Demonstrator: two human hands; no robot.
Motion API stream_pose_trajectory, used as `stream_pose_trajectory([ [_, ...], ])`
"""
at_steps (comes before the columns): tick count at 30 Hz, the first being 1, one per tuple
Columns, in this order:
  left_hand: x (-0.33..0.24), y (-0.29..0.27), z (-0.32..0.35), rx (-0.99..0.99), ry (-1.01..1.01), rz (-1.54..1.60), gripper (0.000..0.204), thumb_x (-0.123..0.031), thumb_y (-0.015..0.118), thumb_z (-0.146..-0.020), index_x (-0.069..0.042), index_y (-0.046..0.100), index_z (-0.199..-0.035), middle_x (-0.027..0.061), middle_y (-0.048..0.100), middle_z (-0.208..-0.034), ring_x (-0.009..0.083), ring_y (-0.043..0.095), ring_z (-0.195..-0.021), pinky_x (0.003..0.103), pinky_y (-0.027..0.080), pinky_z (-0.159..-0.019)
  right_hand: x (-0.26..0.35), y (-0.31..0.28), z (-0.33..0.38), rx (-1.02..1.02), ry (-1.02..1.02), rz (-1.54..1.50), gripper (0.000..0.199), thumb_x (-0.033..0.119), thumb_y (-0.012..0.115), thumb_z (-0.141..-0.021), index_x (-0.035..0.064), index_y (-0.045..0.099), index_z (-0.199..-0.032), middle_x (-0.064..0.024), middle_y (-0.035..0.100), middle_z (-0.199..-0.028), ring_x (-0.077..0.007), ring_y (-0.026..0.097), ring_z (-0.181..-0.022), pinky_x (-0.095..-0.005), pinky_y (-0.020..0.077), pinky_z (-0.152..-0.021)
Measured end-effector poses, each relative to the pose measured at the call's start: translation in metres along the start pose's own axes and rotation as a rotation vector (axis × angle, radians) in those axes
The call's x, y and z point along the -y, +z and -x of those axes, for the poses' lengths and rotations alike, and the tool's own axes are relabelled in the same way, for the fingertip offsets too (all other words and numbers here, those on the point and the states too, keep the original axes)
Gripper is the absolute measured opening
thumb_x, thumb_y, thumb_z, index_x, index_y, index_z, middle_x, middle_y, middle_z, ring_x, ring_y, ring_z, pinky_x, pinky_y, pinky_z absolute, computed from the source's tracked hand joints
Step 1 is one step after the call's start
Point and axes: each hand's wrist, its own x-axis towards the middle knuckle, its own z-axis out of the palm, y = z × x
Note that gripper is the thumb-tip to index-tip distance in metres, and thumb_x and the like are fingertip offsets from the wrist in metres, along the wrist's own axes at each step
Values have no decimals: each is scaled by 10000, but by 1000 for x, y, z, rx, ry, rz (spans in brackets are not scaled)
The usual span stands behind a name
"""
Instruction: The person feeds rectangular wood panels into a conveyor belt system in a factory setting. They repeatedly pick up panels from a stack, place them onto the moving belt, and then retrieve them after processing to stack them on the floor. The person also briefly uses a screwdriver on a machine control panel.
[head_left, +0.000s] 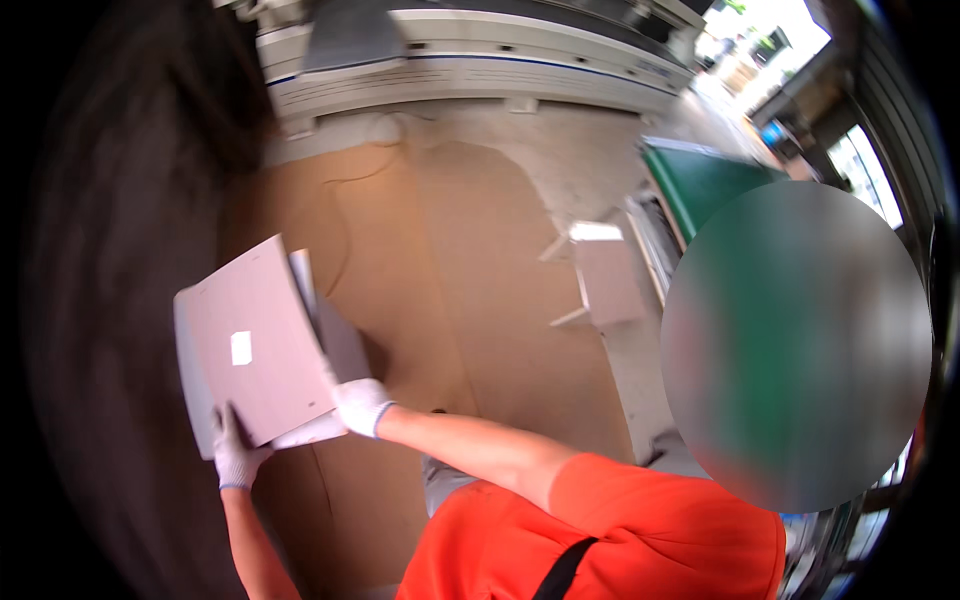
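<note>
A light pinkish-brown board (262, 370) with a small white label on its face lies tilted at the left. My left hand (237, 455), in a white knit glove, grips its near edge, with a finger or thumb showing on the upper face. At the board's near right corner, my right hand (362, 405), gloved the same way, is closed on the edge. Its fingertips are partly hidden. Under the board are more pale panels, their edges sticking out at the left and right; how they are stacked is hard to tell.
Brown sheeting (480, 290) covers the floor, with a thin cord across it. A small pinkish stool-like piece (610, 280) stands at the right, beside a green-topped table (700, 185). A long white machine (480, 70) spans the back. A dark surface (120, 300) fills the left.
</note>
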Motion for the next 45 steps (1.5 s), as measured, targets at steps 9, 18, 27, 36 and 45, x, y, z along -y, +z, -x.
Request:
stream_pose_trajectory([
  [9, 21, 5, -22, -87, -5, -124, 1039, -8, 850, -655, -89, 474, -1619, 243, 420, -1667, 420, 461, -1505, 449, 426, -1243, -125, -61, 230, 74, 331, -20, 645, 319, 694, -942, 24, 462, -1467, -264, 754, -1084, -460, 738, -977, -572, 574, -824],
  [18, -283, 202, 19, -288, 457, 511, 406, -100, 720, -860, -2, 718, -1254, 269, 641, -1426, 470, 579, -1344, 551, 439, -1190, -321, -30, 673, -512, 1213, -133, 680, 503, 703, -902, 16, 640, -1372, -279, 725, -1275, -453, 703, -1177, -533, 561, -1008],
  [27, -694, 425, 390, 849, 1493, 45, 599, -306, 828, -853, -4, 677, -1347, 264, 622, -1455, 440, 586, -1364, 512, 480, -1160, -294, 86, 922, -764, 1632, -527, 806, 624, 714, -883, -28, 670, -1355, -311, 695, -1332, -458, 683, -1213, -534, 539, -1022],
  [36, -905, 489, 569, 716, 2033, 109, 567, -268, 804, -863, 3, 666, -1341, 311, 585, -1475, 506, 561, -1349, 556, 478, -1138, -212, 239, 927, -1152, 1865, -1174, 767, 617, 695, -902, -88, 726, -1202, -346, 676, -1327, -456, 664, -1238, -487, 510, -1086],
  [45, -1079, 548, 709, 863, 2167, 361, 556, -270, 784, -884, -2, 670, -1358, 269, 590, -1500, 462, 563, -1369, 534, 446, -1173, -289, 186, 947, -1762, 1867, -982, 744, 387, 863, -870, -121, 641, -1366, -232, 768, -1060, -240, 774, -878, -360, 612, -739],
])
